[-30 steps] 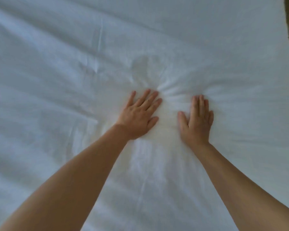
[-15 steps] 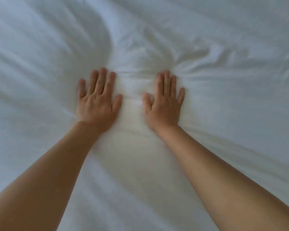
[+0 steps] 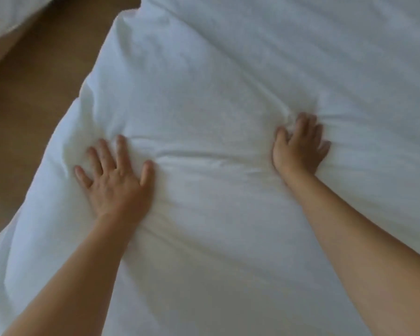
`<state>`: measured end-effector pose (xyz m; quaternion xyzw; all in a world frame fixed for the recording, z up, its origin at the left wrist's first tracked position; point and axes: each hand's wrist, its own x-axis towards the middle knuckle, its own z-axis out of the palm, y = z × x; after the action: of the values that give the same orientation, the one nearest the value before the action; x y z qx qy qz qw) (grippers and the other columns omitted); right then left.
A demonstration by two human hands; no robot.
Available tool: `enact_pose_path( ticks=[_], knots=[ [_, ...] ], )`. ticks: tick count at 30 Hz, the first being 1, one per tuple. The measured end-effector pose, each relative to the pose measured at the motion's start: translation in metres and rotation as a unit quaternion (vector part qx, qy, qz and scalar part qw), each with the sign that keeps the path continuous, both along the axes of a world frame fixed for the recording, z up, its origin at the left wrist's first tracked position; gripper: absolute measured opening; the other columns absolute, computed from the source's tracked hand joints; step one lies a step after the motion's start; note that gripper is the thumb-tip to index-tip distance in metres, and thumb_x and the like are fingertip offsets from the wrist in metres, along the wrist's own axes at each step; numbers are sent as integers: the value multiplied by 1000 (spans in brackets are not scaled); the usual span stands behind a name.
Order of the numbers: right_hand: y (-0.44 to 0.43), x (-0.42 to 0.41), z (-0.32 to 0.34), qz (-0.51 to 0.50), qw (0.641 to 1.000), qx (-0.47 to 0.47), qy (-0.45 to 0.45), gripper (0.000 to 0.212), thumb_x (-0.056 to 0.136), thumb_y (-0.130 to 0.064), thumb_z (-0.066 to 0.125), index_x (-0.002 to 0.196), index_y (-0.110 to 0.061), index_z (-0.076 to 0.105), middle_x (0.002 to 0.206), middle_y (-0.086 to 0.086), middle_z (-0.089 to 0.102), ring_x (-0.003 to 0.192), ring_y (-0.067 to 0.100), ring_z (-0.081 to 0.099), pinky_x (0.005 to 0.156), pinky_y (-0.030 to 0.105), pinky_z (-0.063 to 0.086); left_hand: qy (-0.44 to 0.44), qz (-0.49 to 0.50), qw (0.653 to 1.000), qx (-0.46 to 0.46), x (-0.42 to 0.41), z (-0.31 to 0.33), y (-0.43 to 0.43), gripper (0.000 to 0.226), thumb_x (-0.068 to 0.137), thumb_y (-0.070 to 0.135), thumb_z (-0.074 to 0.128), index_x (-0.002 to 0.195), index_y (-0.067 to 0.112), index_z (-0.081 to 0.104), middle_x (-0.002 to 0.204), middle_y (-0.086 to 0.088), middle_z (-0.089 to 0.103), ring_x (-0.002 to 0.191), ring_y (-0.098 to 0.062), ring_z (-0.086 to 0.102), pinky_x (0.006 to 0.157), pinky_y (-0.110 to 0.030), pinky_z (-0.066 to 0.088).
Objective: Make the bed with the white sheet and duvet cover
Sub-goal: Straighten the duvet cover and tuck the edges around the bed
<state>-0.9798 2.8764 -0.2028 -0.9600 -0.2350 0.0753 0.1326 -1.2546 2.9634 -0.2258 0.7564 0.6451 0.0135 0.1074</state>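
A brown floor [image 3: 29,98] runs along the left — a bit of white fabric [image 3: 7,13] at its far corner.

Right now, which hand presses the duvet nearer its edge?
The left hand, close to the brown floor; the right hand presses further in.

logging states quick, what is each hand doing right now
Left hand: open, fingers spread, pressing flat on the white duvet.
Right hand: open, pressing the duvet, fingers slightly bent.
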Motion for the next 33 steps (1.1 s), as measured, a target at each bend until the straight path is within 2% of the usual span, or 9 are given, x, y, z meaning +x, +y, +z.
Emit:
enact_pose_path(
  ticks=[5, 8, 11, 14, 16, 24, 28, 30, 33],
  knots=[
    [130, -114, -24, 296, 955, 6, 14, 58, 98, -40, 30, 151, -21, 15, 159, -1, 9, 146, 19, 5, 114, 45, -1, -88, 18, 996, -1, -1, -18, 20, 80, 78, 59, 8, 151, 25, 15, 157, -2, 18, 145, -21, 12, 115, -42, 5],
    [168, -153, -15, 458, 880, 68, 108, 47, 97, -35, 41, 140, -16, 41, 148, 3, 39, 139, 21, 28, 112, 40, 12, -128, 42, 991, 21, -3, -26, 29, 77, 81, 56, 9, 149, 23, 22, 155, 0, 26, 143, -18, 17, 114, -37, 7],
    [148, -139, -2, 421, 873, 218, 112, 46, 89, -31, 50, 123, -1, 57, 123, 15, 60, 118, 30, 52, 103, 32, 32, -143, 36, 989, 14, -2, -23, 26, 78, 80, 56, 7, 148, 22, 26, 154, 2, 28, 142, -17, 19, 113, -34, 5],
    [114, -106, -14, 393, 905, 158, -38, 58, 84, -42, 47, 123, 0, 58, 127, 17, 57, 120, 34, 51, 105, 38, 33, -146, 45, 988, 4, 2, -21, 28, 79, 78, 55, 6, 147, 24, 28, 152, 3, 30, 139, -17, 21, 111, -33, 5],
    [111, -103, -24, 415, 903, 91, -68, 61, 84, -44, 40, 129, -5, 56, 135, 14, 53, 127, 32, 47, 107, 42, 31, -141, 46, 989, 5, 3, -21, 30, 78, 79, 54, 7, 146, 23, 32, 150, 1, 34, 138, -19, 25, 110, -34, 7],
    [111, -113, -19, 427, 902, 49, -41, 65, 87, -46, 21, 141, -17, 41, 149, 1, 39, 139, 18, 31, 112, 38, 14, -136, 16, 991, 6, 4, -8, 27, 81, 78, 57, 11, 147, 19, 30, 151, -2, 32, 138, -21, 25, 111, -38, 11],
    [77, -119, -11, 471, 879, 60, 43, 71, 83, -53, 40, 145, -19, 35, 152, -2, 31, 141, 13, 23, 114, 35, 5, -142, -157, 977, 30, -1, 5, 18, 73, 80, 55, 33, 139, 14, 45, 144, -11, 43, 133, -33, 40, 105, -54, 29],
    [62, -110, -9, 507, 858, 27, 82, 79, 81, -58, 51, 147, -20, 30, 155, -4, 24, 142, 8, 18, 114, 31, 1, -95, -253, 963, 0, -5, 7, 16, 76, 79, 61, 33, 142, 19, 42, 151, -8, 34, 139, -32, 30, 108, -55, 24],
    [56, -97, -5, 543, 836, -9, 72, 79, 81, -54, 62, 146, -19, 33, 154, -4, 27, 141, 9, 22, 114, 29, 7, -20, -313, 948, -52, -14, 4, 25, 95, 67, 83, 9, 146, 35, -12, 152, 13, -25, 140, -15, -27, 113, -40, -12]
  ],
)
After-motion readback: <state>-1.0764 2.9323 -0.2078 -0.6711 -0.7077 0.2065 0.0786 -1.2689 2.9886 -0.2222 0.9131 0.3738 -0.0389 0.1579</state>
